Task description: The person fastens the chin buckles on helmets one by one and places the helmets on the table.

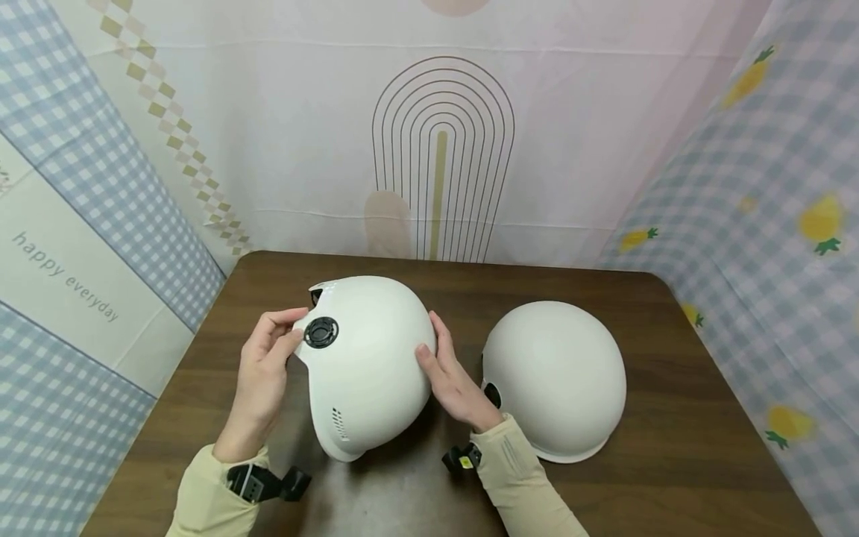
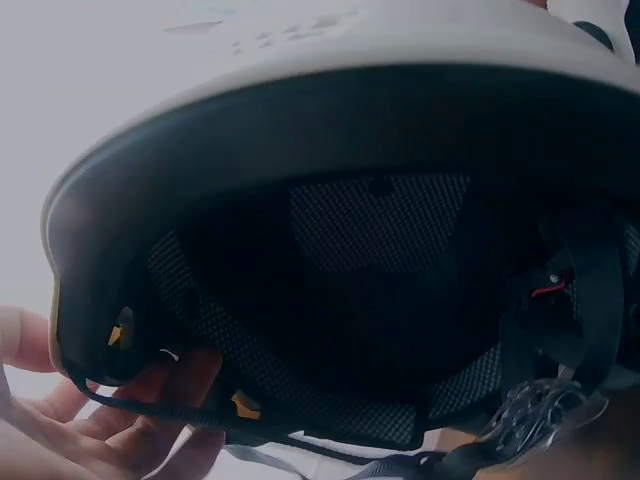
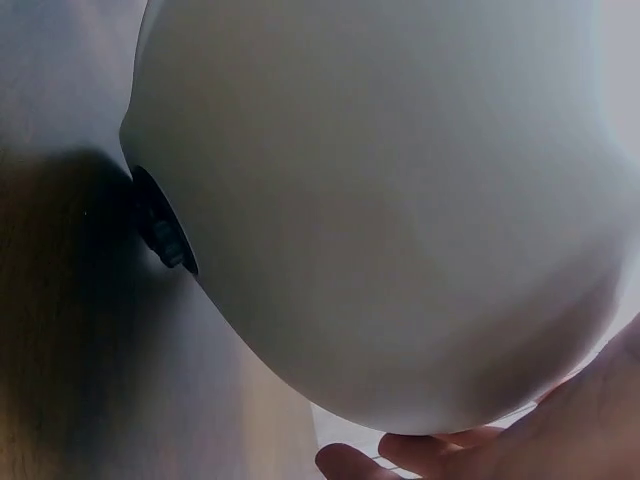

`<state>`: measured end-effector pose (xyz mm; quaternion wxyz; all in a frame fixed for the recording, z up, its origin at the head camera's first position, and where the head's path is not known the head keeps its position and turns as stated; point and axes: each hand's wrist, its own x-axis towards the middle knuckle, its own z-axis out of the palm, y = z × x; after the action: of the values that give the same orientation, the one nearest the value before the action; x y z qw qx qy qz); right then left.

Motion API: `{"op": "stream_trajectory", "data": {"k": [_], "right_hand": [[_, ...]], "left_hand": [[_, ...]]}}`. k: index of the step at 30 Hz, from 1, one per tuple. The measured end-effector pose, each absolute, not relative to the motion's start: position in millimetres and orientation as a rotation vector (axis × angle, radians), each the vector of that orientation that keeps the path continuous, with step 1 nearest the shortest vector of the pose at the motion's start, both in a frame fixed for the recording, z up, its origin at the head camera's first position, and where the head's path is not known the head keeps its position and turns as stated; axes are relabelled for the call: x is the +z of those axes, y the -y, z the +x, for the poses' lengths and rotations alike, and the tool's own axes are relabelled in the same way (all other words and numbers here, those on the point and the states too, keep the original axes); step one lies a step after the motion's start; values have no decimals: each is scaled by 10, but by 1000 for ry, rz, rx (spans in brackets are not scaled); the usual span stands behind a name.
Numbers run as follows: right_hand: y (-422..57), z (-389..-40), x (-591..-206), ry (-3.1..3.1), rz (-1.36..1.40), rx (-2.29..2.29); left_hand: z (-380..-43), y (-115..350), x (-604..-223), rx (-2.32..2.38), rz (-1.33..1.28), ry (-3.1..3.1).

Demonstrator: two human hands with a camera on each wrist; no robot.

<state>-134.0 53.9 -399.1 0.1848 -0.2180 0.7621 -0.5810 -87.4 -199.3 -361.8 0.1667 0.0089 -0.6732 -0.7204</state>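
Observation:
A white helmet (image 1: 376, 358) is tilted on its side above the brown table, its crown toward the right. My left hand (image 1: 265, 369) pinches its rim beside a round black side fitting (image 1: 321, 333). In the left wrist view, the fingers of the left hand (image 2: 150, 415) curl inside the rim, next to the black mesh lining (image 2: 380, 220). A dark strap (image 2: 590, 290) and a clear plastic wrapping (image 2: 535, 415) show at the opening. My right hand (image 1: 459, 384) rests against the crown with extended fingers. In the right wrist view, its fingertips (image 3: 350, 462) lie along the white shell.
A second white helmet (image 1: 553, 377) sits dome up on the table (image 1: 678, 418), close to my right wrist. A patterned cloth (image 1: 302, 134) hangs behind the table's far edge. Checked cloth (image 1: 725, 246) borders the right side.

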Motion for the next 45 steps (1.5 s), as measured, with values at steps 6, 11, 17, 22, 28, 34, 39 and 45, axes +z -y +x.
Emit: {"op": "stream_trajectory", "data": {"k": [6,11,17,22,28,34,39,45], "right_hand": [[-551,-1344,-3980,-2149,-628,-1623],[-540,-1350,-3972,-2154,-632,-1618],[-541,-1348,-3986,-2153,-622,-1625],[-544,-1334,-3985,-2162,-627,-1629],[-540,-1329,-3995,-2151,-627,-1650],[-553,-1320,-4003,-2159,-636,-1629],[-565,-1306,-3971,-2161,-647,-1603],[-591,-1339,-4012,-2105,-650,-1607]], "left_hand": [[-869,1986,-3609,-1874,-49,2055],[-870,2001,-3607,-1821,-29,2095],[-885,2058,-3634,-1831,-29,2103],[-881,2090,-3673,-1840,13,2099],[-874,2076,-3686,-1758,97,2107],[-851,2089,-3676,-1513,76,2257],[-822,2071,-3641,-1241,-2,2427],[-801,2044,-3576,-1031,33,2538]]}}
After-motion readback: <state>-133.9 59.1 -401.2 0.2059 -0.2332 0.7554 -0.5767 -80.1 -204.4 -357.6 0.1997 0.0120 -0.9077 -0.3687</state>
